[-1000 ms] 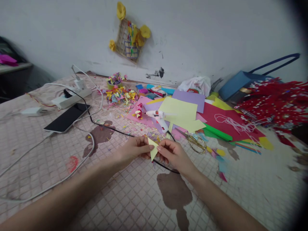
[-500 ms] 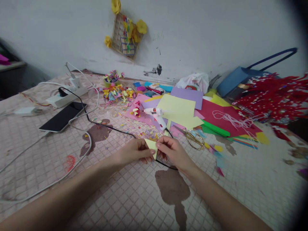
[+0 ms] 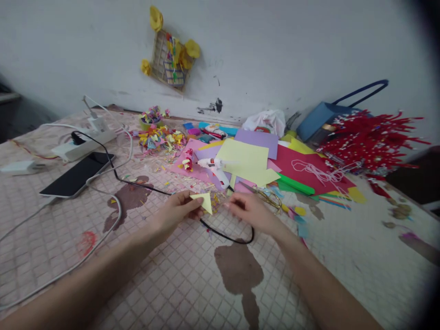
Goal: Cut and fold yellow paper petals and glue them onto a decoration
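Observation:
Pinched between the thumb and fingers of my left hand (image 3: 182,206) is a small folded pale yellow paper (image 3: 205,202), its pointed end turned to the right. My right hand (image 3: 249,208) is apart from the paper, a little to its right, with loosely bent fingers and nothing visible in them; its fingertips are slightly blurred. Just beyond that hand lie gold-handled scissors (image 3: 270,199), partly hidden by it. A white glue gun (image 3: 216,170) rests on coloured sheets behind both hands, and its black cord (image 3: 223,236) loops below them.
Pale yellow sheet (image 3: 242,158), purple sheet (image 3: 257,141) and red sheet (image 3: 302,169) overlap at the back. To the left are a black-screened tablet (image 3: 79,174), a power strip (image 3: 84,144) and white cables. Paper scraps (image 3: 161,140), red fuzzy stems (image 3: 367,142) and a blue bag (image 3: 319,119) stand farther back.
My right hand has let go of the folded paper and moved away to the right. My left hand keeps the paper, now shifted slightly left and up. The whole view has shifted a little.

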A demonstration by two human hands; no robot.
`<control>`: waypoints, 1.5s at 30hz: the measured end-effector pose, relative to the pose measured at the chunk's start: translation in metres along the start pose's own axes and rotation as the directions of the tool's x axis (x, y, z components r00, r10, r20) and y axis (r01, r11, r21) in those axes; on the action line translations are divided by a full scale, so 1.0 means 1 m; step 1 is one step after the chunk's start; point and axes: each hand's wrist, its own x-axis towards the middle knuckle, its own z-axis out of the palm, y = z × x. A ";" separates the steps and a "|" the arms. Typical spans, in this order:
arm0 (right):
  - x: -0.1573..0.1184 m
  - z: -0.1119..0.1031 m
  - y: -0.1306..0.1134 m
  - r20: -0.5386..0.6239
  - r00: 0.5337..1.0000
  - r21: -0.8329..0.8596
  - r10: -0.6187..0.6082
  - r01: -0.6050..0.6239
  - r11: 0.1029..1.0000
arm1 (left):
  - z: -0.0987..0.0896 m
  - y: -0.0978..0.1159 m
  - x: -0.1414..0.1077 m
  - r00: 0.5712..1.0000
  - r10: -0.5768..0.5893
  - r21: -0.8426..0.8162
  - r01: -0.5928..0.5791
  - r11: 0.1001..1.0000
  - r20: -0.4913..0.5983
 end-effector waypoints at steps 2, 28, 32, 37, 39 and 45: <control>0.000 -0.026 0.020 -0.131 0.991 -0.213 0.031 -0.058 0.975 | 0.000 0.000 0.002 1.000 -0.008 -0.049 0.009 0.999 0.002; -0.008 -0.017 0.002 0.103 0.991 0.295 0.089 -0.116 0.948 | 0.013 -0.001 0.003 0.997 -0.005 -0.062 0.009 0.998 0.075; -0.007 0.020 -0.012 0.110 0.990 0.458 0.093 -0.133 0.879 | 0.016 -0.003 0.001 0.993 0.038 0.009 -0.039 0.999 0.113; -0.010 0.033 -0.017 0.132 0.990 0.608 0.054 -0.124 0.785 | 0.019 -0.004 -0.001 0.993 0.010 -0.006 -0.009 1.000 0.118; -0.011 0.033 -0.019 0.134 0.989 0.629 0.068 -0.138 0.765 | 0.020 -0.004 -0.002 0.993 -0.019 -0.045 0.025 0.999 0.118; -0.014 0.033 -0.022 0.115 0.986 0.666 0.117 -0.164 0.728 | 0.019 0.001 -0.003 0.989 -0.058 -0.129 0.076 0.989 0.136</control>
